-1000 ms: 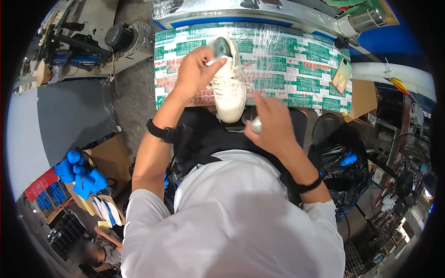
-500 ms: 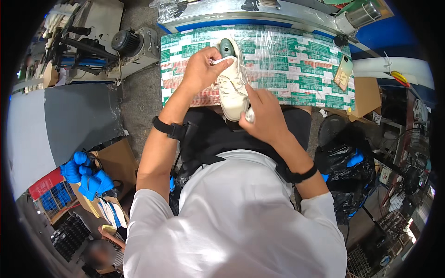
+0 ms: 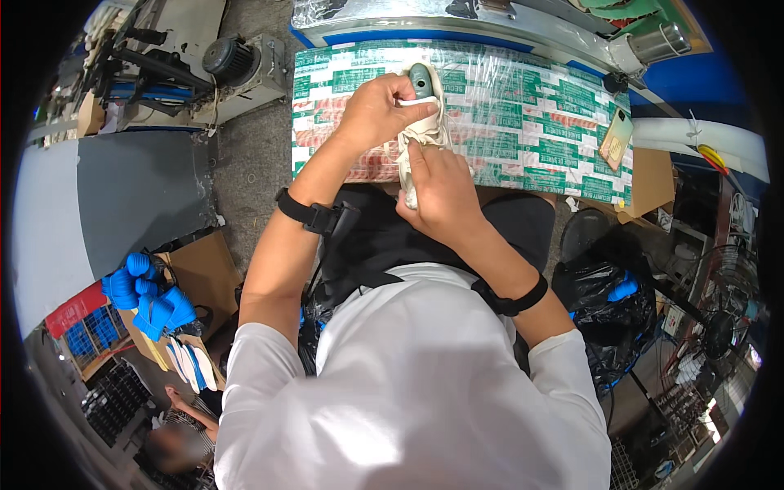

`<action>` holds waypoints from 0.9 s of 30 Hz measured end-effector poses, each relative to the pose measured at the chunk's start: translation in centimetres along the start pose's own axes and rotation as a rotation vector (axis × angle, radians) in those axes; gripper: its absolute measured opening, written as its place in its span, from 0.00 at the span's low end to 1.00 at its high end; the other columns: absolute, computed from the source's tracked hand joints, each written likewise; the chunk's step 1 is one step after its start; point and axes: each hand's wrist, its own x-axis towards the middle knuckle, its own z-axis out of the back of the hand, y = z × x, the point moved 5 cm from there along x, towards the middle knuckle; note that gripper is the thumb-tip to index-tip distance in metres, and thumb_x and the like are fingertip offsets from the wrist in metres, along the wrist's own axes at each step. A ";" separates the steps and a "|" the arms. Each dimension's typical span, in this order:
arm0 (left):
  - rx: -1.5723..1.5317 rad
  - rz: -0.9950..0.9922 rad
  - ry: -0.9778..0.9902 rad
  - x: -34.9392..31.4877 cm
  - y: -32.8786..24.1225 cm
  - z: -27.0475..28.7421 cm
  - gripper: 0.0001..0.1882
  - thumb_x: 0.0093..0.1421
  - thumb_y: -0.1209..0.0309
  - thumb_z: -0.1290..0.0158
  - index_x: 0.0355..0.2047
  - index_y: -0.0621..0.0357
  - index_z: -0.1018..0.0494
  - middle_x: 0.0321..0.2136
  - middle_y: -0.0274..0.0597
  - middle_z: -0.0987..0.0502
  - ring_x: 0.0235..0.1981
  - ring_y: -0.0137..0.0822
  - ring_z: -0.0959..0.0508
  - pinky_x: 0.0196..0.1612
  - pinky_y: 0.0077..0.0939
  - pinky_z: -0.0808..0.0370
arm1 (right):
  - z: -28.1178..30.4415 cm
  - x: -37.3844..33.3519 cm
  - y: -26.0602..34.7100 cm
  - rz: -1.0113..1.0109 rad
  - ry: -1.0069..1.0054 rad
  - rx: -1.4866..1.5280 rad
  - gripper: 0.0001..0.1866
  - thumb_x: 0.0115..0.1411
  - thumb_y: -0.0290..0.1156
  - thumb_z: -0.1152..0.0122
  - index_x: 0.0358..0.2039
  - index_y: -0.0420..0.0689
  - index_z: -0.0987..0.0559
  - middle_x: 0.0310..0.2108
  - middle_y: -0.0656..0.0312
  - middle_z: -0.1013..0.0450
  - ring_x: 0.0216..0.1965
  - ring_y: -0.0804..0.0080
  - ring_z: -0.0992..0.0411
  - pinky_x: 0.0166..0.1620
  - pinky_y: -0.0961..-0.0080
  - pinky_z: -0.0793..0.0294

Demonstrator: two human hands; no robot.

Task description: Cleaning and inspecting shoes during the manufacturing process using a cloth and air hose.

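Observation:
My left hand (image 3: pixel 377 109) grips the heel end of a white shoe (image 3: pixel 422 131) with a grey-green heel tab, held over the near edge of a worktable. My right hand (image 3: pixel 438 189) covers the shoe's lower half, with the forefinger pressed against its side. Most of the shoe is hidden behind the two hands. Whether my right hand also holds a small thing against the shoe cannot be made out. Both wrists wear black bands.
The worktable (image 3: pixel 539 106) is covered in green, white and red printed sheet under clear film. A phone (image 3: pixel 616 139) lies at its right end. A motor (image 3: pixel 224 59) sits on the floor to the left. Blue shoe forms (image 3: pixel 147 298) are at lower left, a black bag (image 3: pixel 608 306) at right.
The shoe has turned from lying broad and flat to edge-on. My right hand moved up from its toe and now wraps its lower half. My left hand stayed at the heel.

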 end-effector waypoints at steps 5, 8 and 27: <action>0.048 0.001 -0.031 -0.6 -1.6 0.5 0.22 0.61 0.57 0.22 0.28 0.56 0.24 0.29 0.32 0.24 0.31 0.29 0.28 0.36 0.29 0.28 | 0.2 0.0 0.3 -0.052 0.012 0.026 0.42 0.52 0.38 0.25 0.64 0.25 0.25 0.44 0.49 0.27 0.46 0.50 0.27 0.51 0.52 0.28; 0.044 0.001 -0.024 -0.7 -1.9 0.6 0.21 0.63 0.63 0.22 0.27 0.56 0.26 0.28 0.27 0.27 0.31 0.24 0.32 0.36 0.24 0.30 | 0.5 -0.3 0.5 -0.006 -0.017 0.015 0.41 0.52 0.37 0.25 0.63 0.25 0.24 0.44 0.49 0.27 0.45 0.50 0.27 0.50 0.51 0.28; -0.295 -0.115 -0.099 -2.5 -0.7 1.6 0.15 0.67 0.69 0.26 0.32 0.60 0.23 0.40 0.35 0.23 0.44 0.30 0.24 0.52 0.29 0.26 | 1.6 -1.5 1.4 -0.071 -0.058 0.320 0.25 0.52 0.36 0.24 0.48 0.36 0.17 0.41 0.49 0.28 0.45 0.46 0.26 0.48 0.49 0.25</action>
